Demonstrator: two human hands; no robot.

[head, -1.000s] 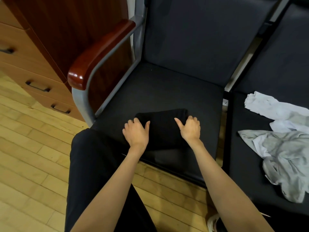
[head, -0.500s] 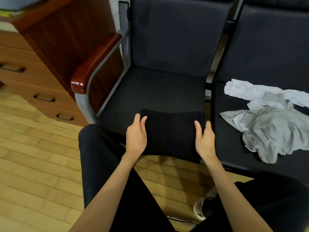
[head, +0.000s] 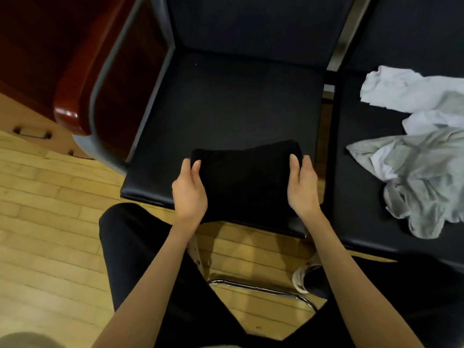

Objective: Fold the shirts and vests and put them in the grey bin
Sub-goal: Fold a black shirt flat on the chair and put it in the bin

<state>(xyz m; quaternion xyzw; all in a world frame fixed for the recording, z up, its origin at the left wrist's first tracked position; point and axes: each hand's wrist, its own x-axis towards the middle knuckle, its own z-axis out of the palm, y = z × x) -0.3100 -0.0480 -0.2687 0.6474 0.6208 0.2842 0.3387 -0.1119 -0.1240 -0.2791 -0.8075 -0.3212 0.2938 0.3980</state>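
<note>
A folded black garment lies at the front of the black chair seat. My left hand grips its left edge, thumb on top. Its right edge is pinched by my right hand in the same way. On the neighbouring seat to the right lie a crumpled grey garment and a white one, unfolded. The grey bin is not in view.
A wooden armrest on a grey metal frame bounds the seat at the left, with a wooden drawer cabinet behind it. My black-trousered legs, a shoe and a chrome chair rail are over the wooden floor below.
Both hands moved from resting on top of the black garment to gripping its two side edges, and its front now overhangs the seat's front edge. The view tilted downward.
</note>
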